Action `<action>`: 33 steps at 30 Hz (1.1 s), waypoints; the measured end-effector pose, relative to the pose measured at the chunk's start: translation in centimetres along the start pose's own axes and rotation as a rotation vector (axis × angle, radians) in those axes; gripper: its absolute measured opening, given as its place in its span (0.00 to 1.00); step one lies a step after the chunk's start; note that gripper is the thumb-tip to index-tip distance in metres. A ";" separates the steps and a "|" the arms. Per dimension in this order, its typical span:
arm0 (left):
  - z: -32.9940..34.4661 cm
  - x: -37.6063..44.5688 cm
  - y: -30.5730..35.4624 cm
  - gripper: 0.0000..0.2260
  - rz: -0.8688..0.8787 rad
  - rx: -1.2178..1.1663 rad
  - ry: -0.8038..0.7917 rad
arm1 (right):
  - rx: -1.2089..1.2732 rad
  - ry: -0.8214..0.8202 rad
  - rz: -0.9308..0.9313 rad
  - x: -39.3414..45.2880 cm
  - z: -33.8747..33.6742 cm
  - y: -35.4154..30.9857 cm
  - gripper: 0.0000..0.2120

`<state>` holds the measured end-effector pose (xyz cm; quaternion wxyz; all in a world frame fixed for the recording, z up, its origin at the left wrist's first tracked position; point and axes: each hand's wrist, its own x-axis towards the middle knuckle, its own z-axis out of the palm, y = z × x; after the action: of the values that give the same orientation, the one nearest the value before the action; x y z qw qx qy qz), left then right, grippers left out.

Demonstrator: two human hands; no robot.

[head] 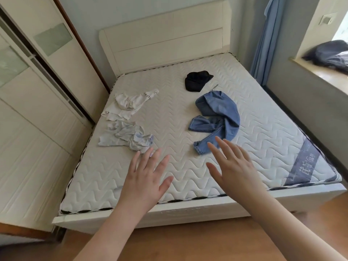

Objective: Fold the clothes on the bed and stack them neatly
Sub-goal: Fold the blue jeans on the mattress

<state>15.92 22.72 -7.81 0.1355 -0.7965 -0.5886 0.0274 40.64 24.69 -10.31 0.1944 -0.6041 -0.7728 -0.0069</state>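
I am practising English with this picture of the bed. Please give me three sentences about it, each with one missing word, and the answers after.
1. The crumpled jeans are ____ in colour.
2. Both the left hand and the right hand are ____, holding nothing.
3. The black garment lies nearest the ____ of the bed.

Answers: blue; open; headboard

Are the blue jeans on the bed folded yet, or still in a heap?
Still in a heap: the blue jeans lie crumpled and twisted on the mattress, one leg curling toward the right hand.
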 end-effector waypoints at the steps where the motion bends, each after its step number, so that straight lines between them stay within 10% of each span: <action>1: 0.5 0.5 0.1 0.27 -0.002 -0.005 -0.008 | 0.006 -0.003 0.001 0.6 0.5 0.4 0.28; 33: 17.7 32.6 1.7 0.21 0.243 -0.248 -0.063 | -0.090 -0.240 0.235 20.0 14.3 15.4 0.25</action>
<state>23.85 56.34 -21.53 0.0133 -0.8712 -0.4907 -0.0043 47.01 50.97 -20.79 0.0731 -0.6949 -0.7133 0.0535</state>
